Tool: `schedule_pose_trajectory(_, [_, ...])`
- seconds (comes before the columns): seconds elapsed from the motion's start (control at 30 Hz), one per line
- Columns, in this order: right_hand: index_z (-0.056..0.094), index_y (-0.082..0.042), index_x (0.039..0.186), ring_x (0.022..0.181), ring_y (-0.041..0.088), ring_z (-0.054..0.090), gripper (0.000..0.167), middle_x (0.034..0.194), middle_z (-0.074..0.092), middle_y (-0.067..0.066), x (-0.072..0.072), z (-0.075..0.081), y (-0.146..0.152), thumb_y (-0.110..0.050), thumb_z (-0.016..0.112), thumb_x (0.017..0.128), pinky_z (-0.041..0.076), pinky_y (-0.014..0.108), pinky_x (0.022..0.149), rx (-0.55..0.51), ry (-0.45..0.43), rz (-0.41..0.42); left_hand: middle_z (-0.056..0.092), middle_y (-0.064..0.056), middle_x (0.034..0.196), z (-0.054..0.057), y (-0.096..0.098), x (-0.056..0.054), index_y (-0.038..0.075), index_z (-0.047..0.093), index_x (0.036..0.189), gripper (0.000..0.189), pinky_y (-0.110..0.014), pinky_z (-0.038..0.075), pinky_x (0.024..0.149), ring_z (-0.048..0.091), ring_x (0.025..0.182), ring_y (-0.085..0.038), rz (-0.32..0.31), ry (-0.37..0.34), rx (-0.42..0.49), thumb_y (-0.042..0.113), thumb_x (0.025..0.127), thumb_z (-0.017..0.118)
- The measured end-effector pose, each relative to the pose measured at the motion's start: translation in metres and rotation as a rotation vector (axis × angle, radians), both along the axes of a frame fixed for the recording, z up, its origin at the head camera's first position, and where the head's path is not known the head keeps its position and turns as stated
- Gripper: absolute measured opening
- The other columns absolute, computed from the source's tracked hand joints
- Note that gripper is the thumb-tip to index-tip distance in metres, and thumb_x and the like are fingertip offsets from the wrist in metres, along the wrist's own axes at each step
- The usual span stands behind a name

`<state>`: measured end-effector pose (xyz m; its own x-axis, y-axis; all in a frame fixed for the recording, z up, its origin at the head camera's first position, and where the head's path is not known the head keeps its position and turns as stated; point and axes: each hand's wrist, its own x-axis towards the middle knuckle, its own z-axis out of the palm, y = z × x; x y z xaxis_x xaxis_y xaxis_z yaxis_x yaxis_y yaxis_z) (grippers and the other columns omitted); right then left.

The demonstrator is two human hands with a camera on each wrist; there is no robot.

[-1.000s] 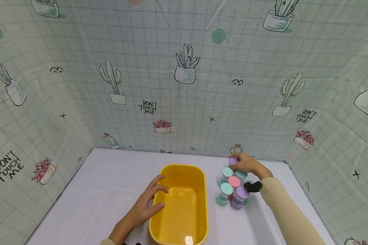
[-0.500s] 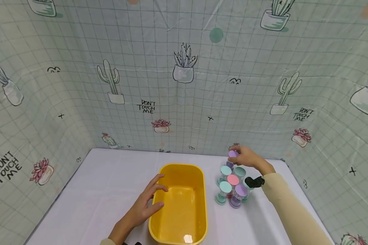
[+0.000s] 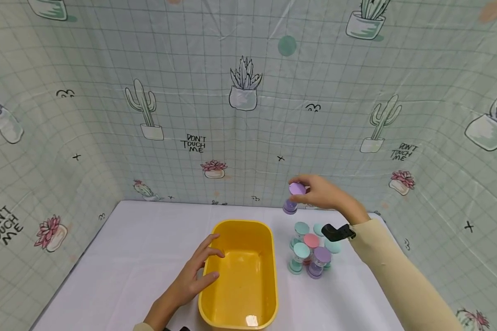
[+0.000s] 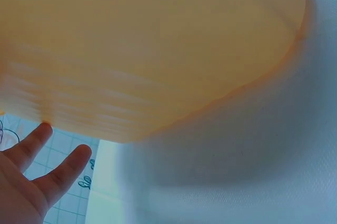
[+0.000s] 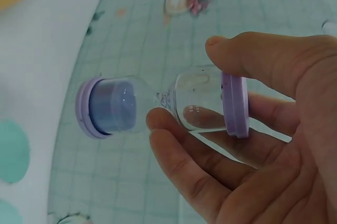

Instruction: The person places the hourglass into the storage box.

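Note:
My right hand grips a small purple-capped hourglass by its upper bulb and cap, above the far part of the table. Its purple sand lies in the lower end, away from my palm. Over the left rim of a yellow plastic tub rests my left hand, fingers spread and holding nothing; in the left wrist view two fingertips show beside the tub's wall. Nearer than my right hand stands a cluster of hourglasses: several with mint caps, a pink-capped one and another purple-capped one.
The white-covered table meets a cactus-print cloth backdrop at its far edge, and the cloth also hangs at both sides. The tub stands left of the hourglass cluster.
My right hand has lifted the purple hourglass from the back of the cluster and carried it up and to the left. My left hand stays at the tub's rim.

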<state>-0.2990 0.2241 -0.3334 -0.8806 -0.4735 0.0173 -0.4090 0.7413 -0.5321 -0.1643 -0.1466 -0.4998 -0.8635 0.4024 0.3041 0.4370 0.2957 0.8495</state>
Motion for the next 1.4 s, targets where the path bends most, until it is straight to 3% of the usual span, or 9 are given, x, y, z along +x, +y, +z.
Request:
schedule_pose_trajectory(0.13, [0.062, -0.008, 0.137, 0.098, 0.024, 0.069, 0.051, 0.121, 0.069, 0.011, 0.012, 0.019, -0.022, -0.031, 0.074, 0.094, 0.057, 0.037, 0.083, 0.004, -0.010, 0.062, 0.026, -0.012, 0.168, -0.001, 0.001, -0.001, 0.026, 0.059, 0.125, 0.028, -0.070, 0.048, 0.090, 0.028, 0.148, -0.056, 0.000, 0.003, 0.008, 0.019, 0.097, 0.059])
schedule_pose_trajectory(0.27, [0.062, -0.009, 0.137, 0.095, 0.020, 0.070, 0.049, 0.121, 0.068, 0.008, 0.020, 0.030, -0.042, -0.029, 0.075, 0.093, 0.057, 0.032, 0.080, -0.027, -0.047, 0.131, 0.025, -0.014, 0.168, -0.001, 0.001, -0.002, 0.027, 0.059, 0.125, 0.030, -0.066, 0.049, 0.089, 0.028, 0.148, -0.056, -0.009, 0.014, 0.017, 0.017, 0.097, 0.058])
schedule_pose_trajectory(0.43, [0.061, -0.010, 0.137, 0.101, 0.019, 0.073, 0.049, 0.131, 0.066, 0.009, 0.029, 0.034, -0.060, -0.029, 0.075, 0.094, 0.059, 0.033, 0.084, -0.059, -0.099, 0.182, 0.024, -0.013, 0.169, 0.000, 0.001, -0.001, 0.028, 0.058, 0.127, 0.029, -0.067, 0.049, 0.088, 0.027, 0.148, -0.056, -0.011, 0.006, 0.013, 0.022, 0.098, 0.058])
schedule_pose_trajectory(0.6, [0.063, -0.012, 0.135, 0.100, 0.017, 0.073, 0.046, 0.126, 0.068, 0.005, 0.035, 0.034, -0.075, -0.029, 0.075, 0.093, 0.059, 0.032, 0.087, -0.045, -0.101, 0.243, 0.022, -0.013, 0.170, 0.000, 0.000, 0.000, 0.022, 0.058, 0.128, 0.029, -0.067, 0.050, 0.090, 0.026, 0.149, -0.055, -0.005, -0.019, -0.008, 0.025, 0.099, 0.059])
schedule_pose_trajectory(0.73, [0.065, -0.012, 0.133, 0.099, 0.015, 0.073, 0.044, 0.124, 0.070, 0.004, 0.036, 0.030, -0.087, -0.028, 0.075, 0.094, 0.059, 0.030, 0.087, -0.030, -0.103, 0.302, 0.022, -0.013, 0.170, 0.000, -0.001, -0.001, 0.016, 0.059, 0.129, 0.032, -0.063, 0.050, 0.090, 0.025, 0.150, -0.055, -0.008, -0.018, -0.010, 0.024, 0.098, 0.058])
schedule_pose_trajectory(0.97, [0.067, -0.010, 0.130, 0.100, 0.010, 0.070, 0.040, 0.122, 0.071, 0.003, 0.038, 0.014, -0.105, -0.025, 0.075, 0.094, 0.058, 0.028, 0.088, 0.016, -0.113, 0.370, 0.021, -0.013, 0.171, 0.000, 0.000, 0.000, 0.024, 0.058, 0.129, 0.031, -0.066, 0.049, 0.089, 0.023, 0.150, -0.055, -0.020, -0.018, -0.005, 0.023, 0.099, 0.057])
schedule_pose_trajectory(1.4, [0.069, -0.006, 0.129, 0.095, 0.014, 0.067, 0.041, 0.127, 0.072, 0.006, 0.036, -0.021, -0.125, -0.021, 0.078, 0.091, 0.056, 0.024, 0.083, 0.064, -0.127, 0.419, 0.020, -0.012, 0.171, -0.001, 0.000, 0.000, 0.022, 0.058, 0.130, 0.032, -0.073, 0.046, 0.091, 0.022, 0.151, -0.056, -0.013, -0.018, -0.001, 0.018, 0.099, 0.057])
